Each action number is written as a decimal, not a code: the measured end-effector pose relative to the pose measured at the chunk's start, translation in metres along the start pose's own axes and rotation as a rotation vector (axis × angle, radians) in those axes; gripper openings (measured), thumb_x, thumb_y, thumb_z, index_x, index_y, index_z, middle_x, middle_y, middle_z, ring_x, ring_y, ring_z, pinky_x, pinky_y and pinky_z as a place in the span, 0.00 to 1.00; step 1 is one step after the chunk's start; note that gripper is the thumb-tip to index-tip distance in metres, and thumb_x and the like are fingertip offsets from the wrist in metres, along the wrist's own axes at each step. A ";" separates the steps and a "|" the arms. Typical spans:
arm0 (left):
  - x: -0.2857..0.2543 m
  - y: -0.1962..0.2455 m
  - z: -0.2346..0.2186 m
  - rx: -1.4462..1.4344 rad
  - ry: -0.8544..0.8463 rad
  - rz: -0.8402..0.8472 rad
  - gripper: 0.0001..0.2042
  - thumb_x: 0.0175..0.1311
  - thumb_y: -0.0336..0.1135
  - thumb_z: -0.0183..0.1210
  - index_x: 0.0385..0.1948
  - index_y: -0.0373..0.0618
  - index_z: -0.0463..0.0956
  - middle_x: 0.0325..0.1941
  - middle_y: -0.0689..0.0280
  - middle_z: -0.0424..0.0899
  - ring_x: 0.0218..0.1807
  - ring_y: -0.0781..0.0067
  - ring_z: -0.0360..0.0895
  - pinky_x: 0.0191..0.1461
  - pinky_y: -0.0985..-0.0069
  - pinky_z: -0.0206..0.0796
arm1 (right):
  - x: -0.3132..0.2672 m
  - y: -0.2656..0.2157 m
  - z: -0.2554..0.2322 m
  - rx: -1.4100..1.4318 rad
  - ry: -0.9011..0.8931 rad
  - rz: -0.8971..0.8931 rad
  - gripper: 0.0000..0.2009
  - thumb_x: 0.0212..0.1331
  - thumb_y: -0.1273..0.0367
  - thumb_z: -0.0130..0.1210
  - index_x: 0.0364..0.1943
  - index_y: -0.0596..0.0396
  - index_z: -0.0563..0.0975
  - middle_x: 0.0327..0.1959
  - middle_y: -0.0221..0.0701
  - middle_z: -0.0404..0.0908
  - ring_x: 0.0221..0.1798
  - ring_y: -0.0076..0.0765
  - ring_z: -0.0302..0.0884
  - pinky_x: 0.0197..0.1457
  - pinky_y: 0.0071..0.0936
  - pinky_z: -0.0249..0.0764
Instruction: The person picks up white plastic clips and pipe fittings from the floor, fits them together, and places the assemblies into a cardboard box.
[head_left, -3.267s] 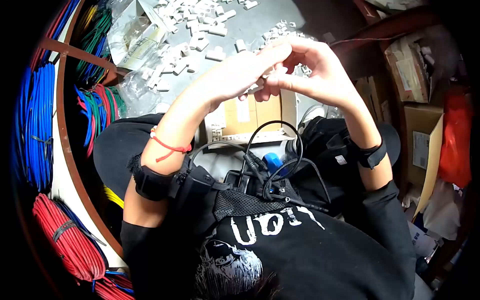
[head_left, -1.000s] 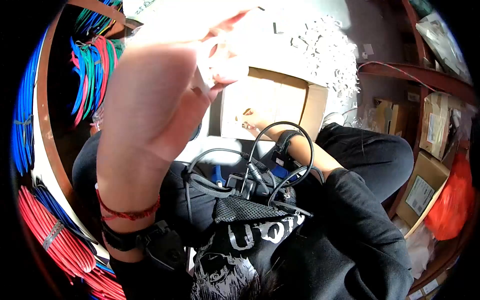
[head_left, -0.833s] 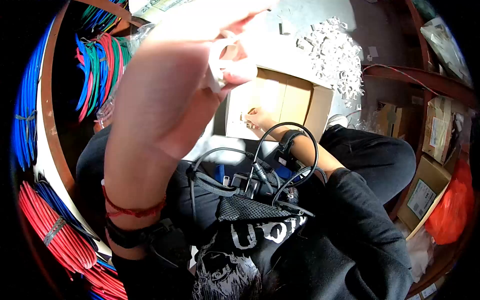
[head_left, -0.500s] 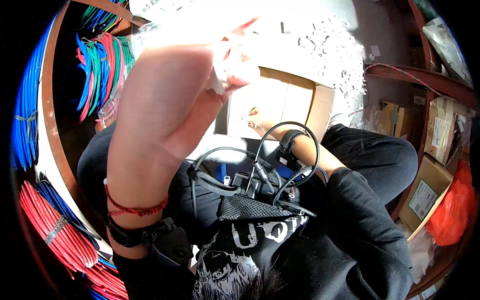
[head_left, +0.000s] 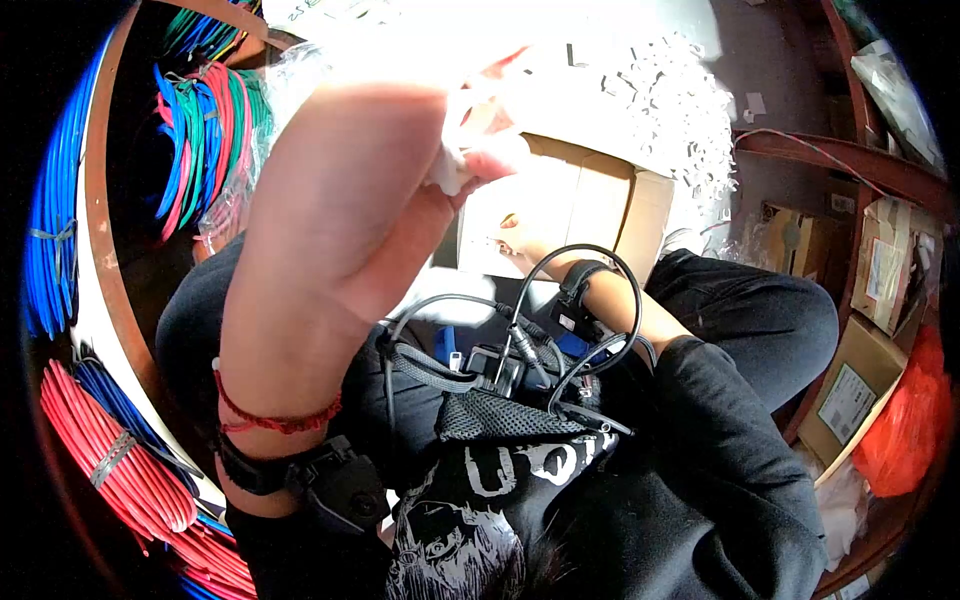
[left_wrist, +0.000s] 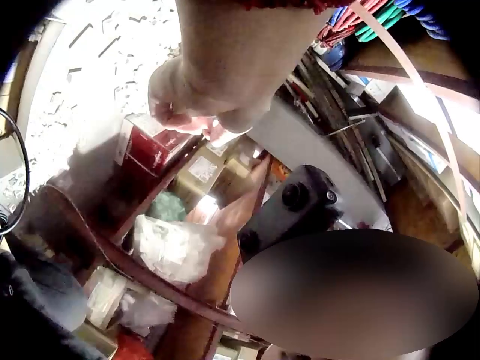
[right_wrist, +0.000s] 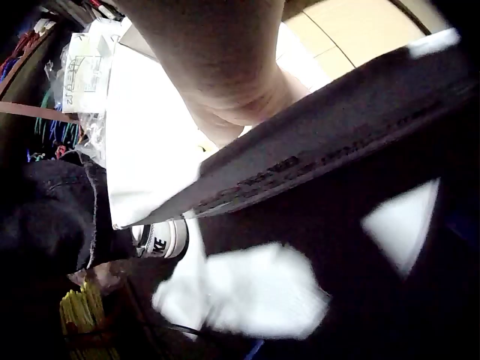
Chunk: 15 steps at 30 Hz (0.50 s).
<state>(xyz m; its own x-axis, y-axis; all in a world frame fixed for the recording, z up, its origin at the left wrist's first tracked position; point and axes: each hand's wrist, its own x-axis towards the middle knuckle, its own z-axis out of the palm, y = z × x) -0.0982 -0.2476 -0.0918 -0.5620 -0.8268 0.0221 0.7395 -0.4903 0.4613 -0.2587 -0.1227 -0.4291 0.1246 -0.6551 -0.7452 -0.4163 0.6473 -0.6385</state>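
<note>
Raised close to the head camera, the left hand (head_left: pixel 350 190) curls its fingers round white plastic pieces (head_left: pixel 450 170); glare hides how many. In the left wrist view, the same hand (left_wrist: pixel 210 90) is seen from its wrist side, fingers bent. Lower down, the right hand (head_left: pixel 525 238) reaches into an open cardboard box (head_left: pixel 648 215), its fingertips together at small white pieces (head_left: pixel 497 243) by the near left corner. Strong light blurs that contact. The box wall (right_wrist: pixel 300 142) hides the right fingers in the right wrist view.
Many small white pieces (head_left: pixel 675 120) lie scattered beyond the box. Coiled blue cable (head_left: pixel 55 230) and red cable (head_left: pixel 120 450) fill the left shelf. Cartons (head_left: pixel 845 400) and a red bag (head_left: pixel 905 430) stand at the right. A black cable (head_left: pixel 638 290) loops above the lap.
Since the earliest frame, the hands have separated: the left is nearer the camera, and the right has gone down into the box. Over the last half second both stay nearly still.
</note>
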 end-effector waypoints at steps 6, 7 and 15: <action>-0.007 0.009 0.030 -0.052 0.330 -0.142 0.18 0.52 0.24 0.46 0.46 0.31 0.62 0.37 0.64 0.70 0.36 0.77 0.67 0.39 0.81 0.63 | -0.013 -0.010 -0.004 0.252 -0.017 -0.111 0.09 0.42 0.65 0.55 0.16 0.56 0.75 0.10 0.31 0.72 0.15 0.27 0.70 0.17 0.24 0.65; -0.006 0.010 0.023 -0.107 0.289 -0.197 0.18 0.51 0.23 0.46 0.47 0.31 0.62 0.38 0.63 0.70 0.38 0.77 0.67 0.40 0.81 0.63 | -0.008 -0.004 -0.001 0.287 -0.016 -0.098 0.09 0.42 0.66 0.55 0.17 0.57 0.74 0.10 0.31 0.72 0.15 0.26 0.70 0.16 0.24 0.64; -0.015 0.001 0.001 -0.045 0.195 -0.021 0.11 0.52 0.29 0.48 0.37 0.37 0.68 0.38 0.62 0.71 0.38 0.71 0.68 0.42 0.70 0.62 | -0.002 -0.005 0.003 0.207 0.005 -0.033 0.08 0.43 0.67 0.55 0.17 0.58 0.74 0.10 0.31 0.72 0.14 0.26 0.69 0.14 0.22 0.63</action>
<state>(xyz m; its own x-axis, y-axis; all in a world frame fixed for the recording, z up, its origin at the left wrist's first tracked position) -0.0896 -0.2355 -0.0907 -0.4979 -0.8521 -0.1612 0.7469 -0.5158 0.4197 -0.2541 -0.1233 -0.4252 0.1308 -0.6789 -0.7224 -0.2179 0.6912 -0.6890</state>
